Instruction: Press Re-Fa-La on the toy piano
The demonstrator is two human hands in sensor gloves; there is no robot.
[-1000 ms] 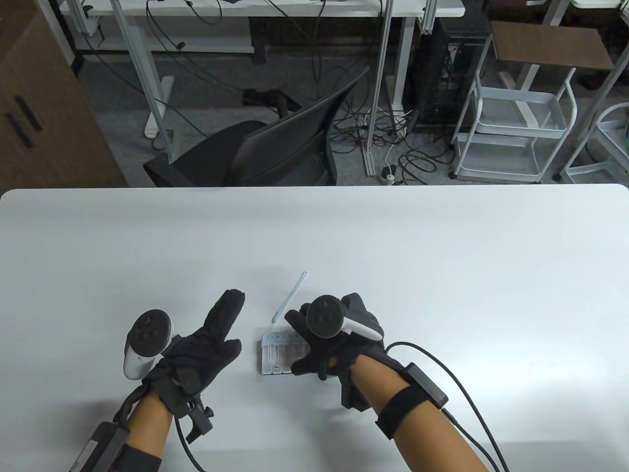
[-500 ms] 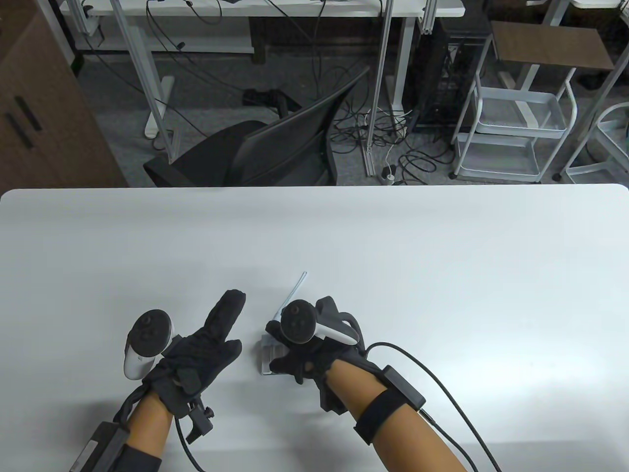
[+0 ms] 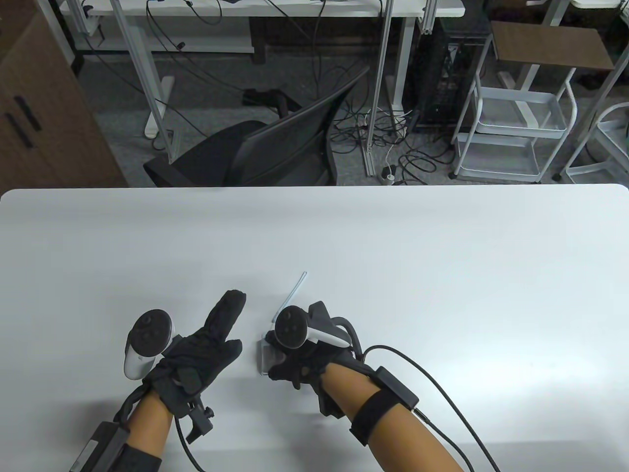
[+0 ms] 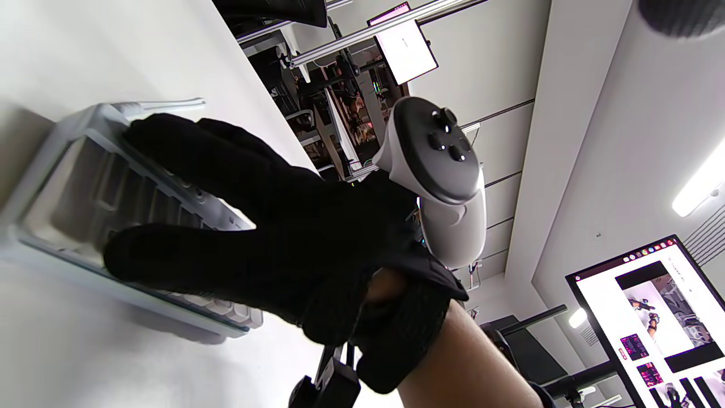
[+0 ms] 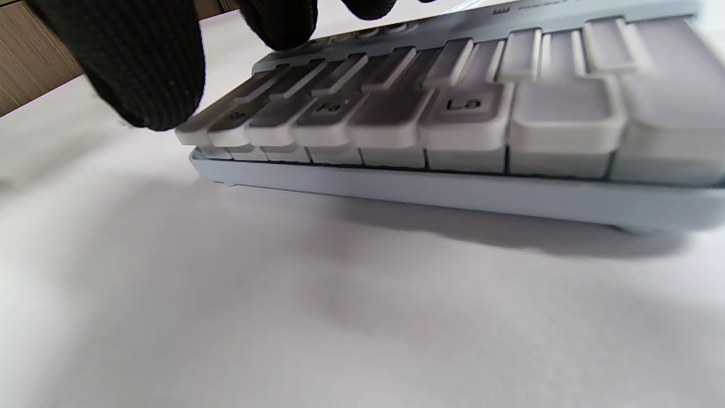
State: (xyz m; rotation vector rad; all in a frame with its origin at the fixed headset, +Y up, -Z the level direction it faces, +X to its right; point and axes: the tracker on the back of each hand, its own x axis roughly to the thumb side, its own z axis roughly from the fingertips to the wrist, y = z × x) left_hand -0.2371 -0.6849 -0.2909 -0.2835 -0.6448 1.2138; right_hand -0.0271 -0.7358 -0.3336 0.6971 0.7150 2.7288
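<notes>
Two gloved hands are seen at the near edge of the white worktop [image 3: 393, 246], and between them, closer to the right one, lies the toy piano [image 3: 264, 355], a small pale-blue keyboard with white keys. It is judged to be light, rigid plastic that could skid on the smooth surface, so presses are best delivered straight down on the front pads of the keys, with gentle force; no grasp of the body is called for. A thin pale strap or cord [image 3: 291, 296] trails from its far side.

The right hand [image 3: 300, 364] is spread over the piano with fingers curled downward, grasping nothing; whether a fingertip is actually depressing a key cannot be told. The left hand [image 3: 196, 354] rests released on the worktop to the left of the piano, fingers extended, holding nothing.

From the table view the keys are almost wholly hidden beneath the right hand and its tracker [image 3: 291, 328]; only the left end of the case shows. The right wrist view supplies what is missing: the key row is seen from the front at low level, a label reading "La" [image 5: 463, 104] is made out on one key, and a gloved fingertip [image 5: 141, 68] is poised at the row's left end. The left wrist view shows the right hand [image 4: 272, 243] from the side, two fingers laid across the piano [image 4: 68, 187].
</notes>
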